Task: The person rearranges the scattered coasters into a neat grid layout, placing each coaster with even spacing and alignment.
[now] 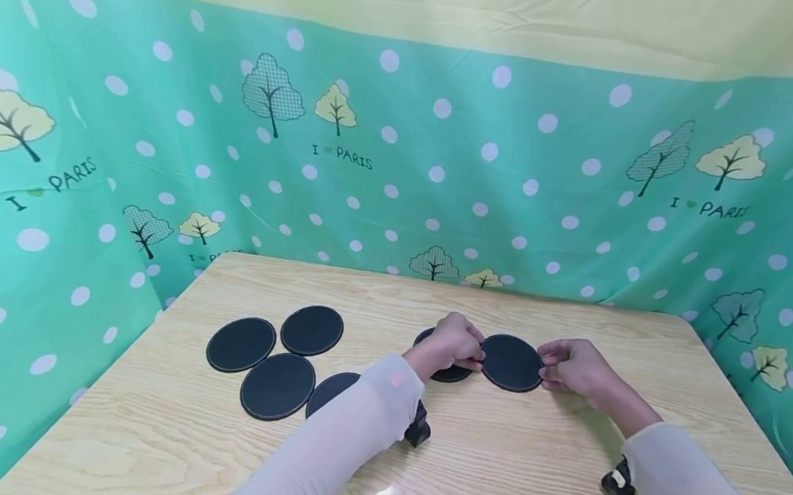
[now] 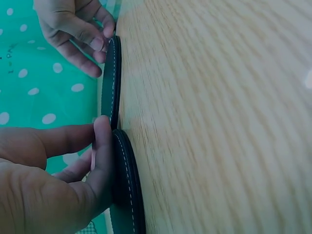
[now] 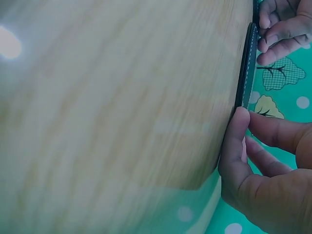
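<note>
A black round coaster [image 1: 512,364] with pale edge stitching lies at the back right of the table, between the two hands. At its left edge, the left hand [image 1: 454,342] pinches with thumb and index finger. The right hand [image 1: 576,369] pinches the opposite edge, as the right wrist view shows with its thumb and fingers [image 3: 236,131] at the coaster's rim. Under the left hand lies another coaster [image 1: 452,373], partly hidden by it. In the left wrist view this coaster [image 2: 127,190] sits nearly against the pinched coaster [image 2: 112,78].
On the left of the wooden table [image 1: 503,476] lie more black coasters [image 1: 278,386], close together, one [image 1: 332,393] partly covered by the left sleeve [image 1: 348,436]. A green dotted curtain [image 1: 406,160] hangs along the back and sides. Wrist cameras [image 1: 618,482] sit under both forearms.
</note>
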A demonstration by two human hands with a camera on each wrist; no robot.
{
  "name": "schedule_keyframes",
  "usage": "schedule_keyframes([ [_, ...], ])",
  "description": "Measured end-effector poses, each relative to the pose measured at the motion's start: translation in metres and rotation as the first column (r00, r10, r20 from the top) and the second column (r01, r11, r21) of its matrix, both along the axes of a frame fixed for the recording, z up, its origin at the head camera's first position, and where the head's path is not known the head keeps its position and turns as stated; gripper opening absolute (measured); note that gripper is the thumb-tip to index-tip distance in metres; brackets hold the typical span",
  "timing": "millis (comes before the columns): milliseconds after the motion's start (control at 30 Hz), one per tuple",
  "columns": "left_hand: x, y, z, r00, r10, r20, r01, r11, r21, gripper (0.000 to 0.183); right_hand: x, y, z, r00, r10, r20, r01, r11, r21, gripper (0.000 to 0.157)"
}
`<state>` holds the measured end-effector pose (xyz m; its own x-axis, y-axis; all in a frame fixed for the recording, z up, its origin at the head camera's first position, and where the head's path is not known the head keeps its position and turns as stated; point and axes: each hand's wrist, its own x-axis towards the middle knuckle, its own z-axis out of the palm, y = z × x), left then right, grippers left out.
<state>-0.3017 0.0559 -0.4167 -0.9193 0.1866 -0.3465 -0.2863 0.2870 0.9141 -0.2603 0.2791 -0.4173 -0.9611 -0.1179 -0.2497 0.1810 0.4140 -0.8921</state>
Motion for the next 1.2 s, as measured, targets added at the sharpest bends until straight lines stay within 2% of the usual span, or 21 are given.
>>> schedule_keyframes([
  [267, -0.003, -0.008, -0.007, 1.000, -0.027, -0.005, 0.028, 0.993, 0.112, 0.030, -0.001, 0.001, 0.003, 1.000, 0.021, -0.013, -0.021, 1.000, 0.009, 0.050],
  [433, -0.001, -0.013, -0.002, 0.998, -0.057, -0.026, 0.060, 0.986, 0.157, 0.030, -0.001, -0.002, 0.006, 0.999, 0.032, -0.027, -0.031, 0.999, 0.010, 0.051],
  [667, 0.005, -0.024, 0.009, 0.992, -0.105, -0.067, 0.114, 0.982, 0.154, 0.032, 0.002, -0.012, 0.011, 0.993, 0.087, -0.076, -0.087, 0.996, 0.002, 0.052],
  [967, 0.011, -0.050, 0.016, 0.989, -0.098, -0.110, 0.115, 0.981, 0.158, 0.040, 0.006, -0.035, 0.018, 0.979, 0.154, -0.130, -0.157, 0.988, -0.012, 0.052],
  [1200, 0.019, -0.079, 0.027, 0.982, -0.103, -0.156, 0.122, 0.986, 0.117, 0.039, 0.009, -0.060, 0.024, 0.973, 0.179, -0.147, -0.188, 0.981, -0.050, 0.052],
])
